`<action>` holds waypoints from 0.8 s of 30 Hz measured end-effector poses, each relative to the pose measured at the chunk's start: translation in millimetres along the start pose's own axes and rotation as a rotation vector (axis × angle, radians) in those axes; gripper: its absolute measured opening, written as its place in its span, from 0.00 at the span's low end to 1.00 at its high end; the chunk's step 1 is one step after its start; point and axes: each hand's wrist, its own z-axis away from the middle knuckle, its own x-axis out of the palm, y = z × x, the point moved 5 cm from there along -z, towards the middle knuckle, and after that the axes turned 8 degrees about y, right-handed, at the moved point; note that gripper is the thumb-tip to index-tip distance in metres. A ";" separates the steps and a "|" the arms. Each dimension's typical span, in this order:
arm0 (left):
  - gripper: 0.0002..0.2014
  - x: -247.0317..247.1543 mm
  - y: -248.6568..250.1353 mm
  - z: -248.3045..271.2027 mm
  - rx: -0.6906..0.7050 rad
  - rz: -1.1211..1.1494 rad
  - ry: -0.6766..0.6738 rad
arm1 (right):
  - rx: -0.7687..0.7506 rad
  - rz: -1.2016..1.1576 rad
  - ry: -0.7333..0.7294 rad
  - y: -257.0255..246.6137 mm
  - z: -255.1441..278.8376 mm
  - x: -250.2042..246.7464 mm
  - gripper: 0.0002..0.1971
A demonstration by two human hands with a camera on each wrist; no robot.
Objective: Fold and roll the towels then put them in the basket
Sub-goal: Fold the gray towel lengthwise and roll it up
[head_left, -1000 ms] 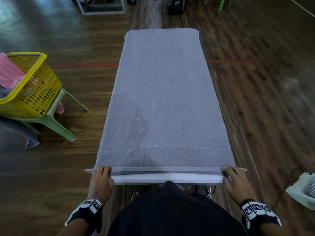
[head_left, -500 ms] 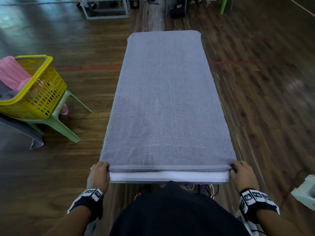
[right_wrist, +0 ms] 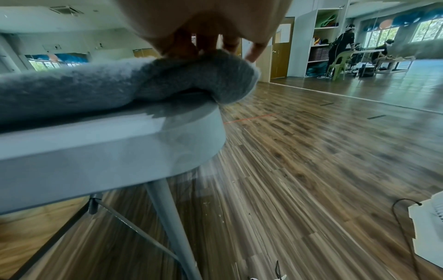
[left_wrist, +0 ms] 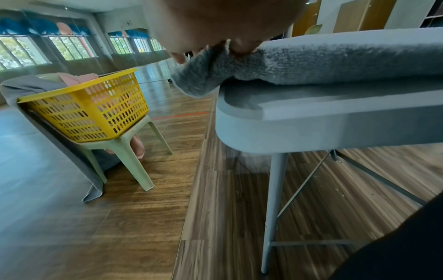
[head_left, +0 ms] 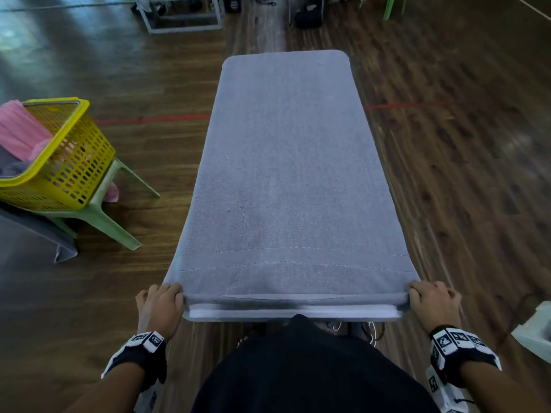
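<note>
Grey terry cloth covers the long narrow table (head_left: 292, 314) almost from end to end: the grey towel (head_left: 286, 174) lies flat along it, with its near edge turned over into a first small roll at the end closest to the person; the left hand (head_left: 159, 305) grips the left end of that roll, fingers curled over the top and the corner of cloth bunched beneath them in the left wrist view (left_wrist: 203, 75); the right hand (head_left: 433, 302) grips the right end likewise, its fingers (right_wrist: 208, 43) pressed down into the rounded fold (right_wrist: 196, 79); both hands sit just outside the table's near corners, with a strip of white tabletop bare between roll and edge. Off to the left, well apart from the table, the yellow basket (head_left: 71, 162) sits tilted on a pale green plastic chair (head_left: 101, 210); a pink towel (head_left: 21, 132) and some grey cloth (head_left: 12, 168) lie in and over it; dark wood flooring (head_left: 462, 174) runs all round.
</note>
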 end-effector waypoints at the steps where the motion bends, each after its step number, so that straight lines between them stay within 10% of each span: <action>1: 0.11 2.4 0.6 -3.7 -0.017 -0.017 -0.041 | 0.010 0.010 -0.022 -0.8 -1.7 1.3 0.07; 8: 0.08 0.4 10.3 -6.9 -0.131 0.043 0.044 | 0.094 -0.064 0.070 -7.1 10.7 -6.4 0.06; 13: 0.17 14.6 31.3 24.0 0.081 0.334 0.064 | -0.221 -0.258 0.012 -28.0 42.0 -1.4 0.08; 24: 0.09 8.6 18.2 0.1 0.036 0.278 0.016 | -0.129 -0.249 0.022 -11.7 12.2 11.6 0.11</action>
